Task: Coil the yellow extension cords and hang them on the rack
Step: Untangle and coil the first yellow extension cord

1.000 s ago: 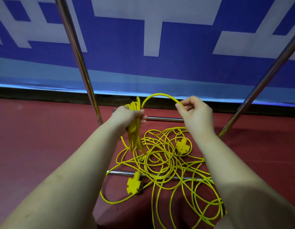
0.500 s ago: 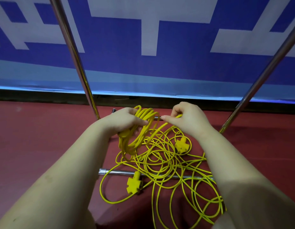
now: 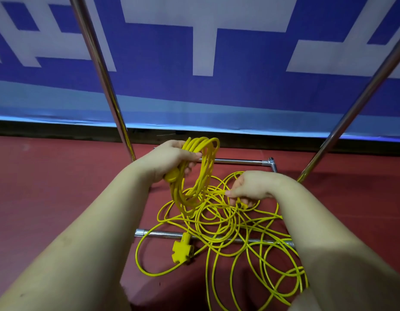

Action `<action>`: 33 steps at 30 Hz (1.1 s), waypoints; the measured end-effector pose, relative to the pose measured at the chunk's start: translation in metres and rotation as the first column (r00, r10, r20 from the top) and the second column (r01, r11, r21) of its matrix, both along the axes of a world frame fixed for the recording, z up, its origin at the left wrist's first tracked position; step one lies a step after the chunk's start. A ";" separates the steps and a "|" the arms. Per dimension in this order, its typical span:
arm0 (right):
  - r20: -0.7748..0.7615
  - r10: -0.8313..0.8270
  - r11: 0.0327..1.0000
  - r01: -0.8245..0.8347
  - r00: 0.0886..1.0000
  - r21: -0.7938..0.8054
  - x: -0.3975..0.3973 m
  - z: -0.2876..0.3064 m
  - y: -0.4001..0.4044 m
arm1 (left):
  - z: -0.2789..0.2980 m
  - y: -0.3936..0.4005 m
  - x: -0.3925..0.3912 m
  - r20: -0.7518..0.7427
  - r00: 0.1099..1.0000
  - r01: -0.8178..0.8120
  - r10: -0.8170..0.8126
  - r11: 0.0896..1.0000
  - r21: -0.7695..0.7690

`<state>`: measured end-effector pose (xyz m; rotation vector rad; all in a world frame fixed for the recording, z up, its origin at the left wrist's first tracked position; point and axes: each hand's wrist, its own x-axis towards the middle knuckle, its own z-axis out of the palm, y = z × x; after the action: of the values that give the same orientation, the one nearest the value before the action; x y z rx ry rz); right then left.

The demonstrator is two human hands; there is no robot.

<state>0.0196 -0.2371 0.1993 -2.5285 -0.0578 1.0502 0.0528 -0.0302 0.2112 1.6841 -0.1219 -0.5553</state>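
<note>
Left hand (image 3: 172,159) grips the coil (image 3: 195,173), loops hanging below the fist. Right hand (image 3: 250,187) pinches a cord (image 3: 217,223) strand just right of it, above the floor tangle.

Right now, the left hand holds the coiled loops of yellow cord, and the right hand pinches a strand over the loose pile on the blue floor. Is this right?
Not quite: the floor is red, not blue, as the head view shows. The left hand does hold the coiled loops of yellow cord, and the right hand pinches a strand over the loose pile.
</note>
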 end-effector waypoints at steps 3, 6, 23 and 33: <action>-0.131 -0.332 0.908 0.354 0.934 0.222 0.002 -0.008 0.002 | -0.001 0.003 0.003 0.046 0.996 -0.073 0.073 0.997 -0.001; -0.150 -0.651 0.654 0.649 0.745 0.388 0.010 -0.013 -0.001 | -0.002 0.007 0.006 0.062 0.994 -0.089 0.088 0.996 0.000; 0.272 -0.146 0.953 0.209 0.951 -0.218 0.012 -0.010 -0.006 | -0.005 -0.001 0.010 -0.035 0.935 -0.350 0.352 0.907 -0.234; 0.384 -0.599 0.640 0.131 0.703 0.757 0.006 0.014 0.016 | -0.020 -0.012 0.004 0.051 0.988 -0.145 0.147 0.989 -0.036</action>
<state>0.0257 -0.2211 0.2128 -1.9156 -0.0563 -0.0497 0.0564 -0.0424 0.1912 1.6615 -0.0450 -0.3963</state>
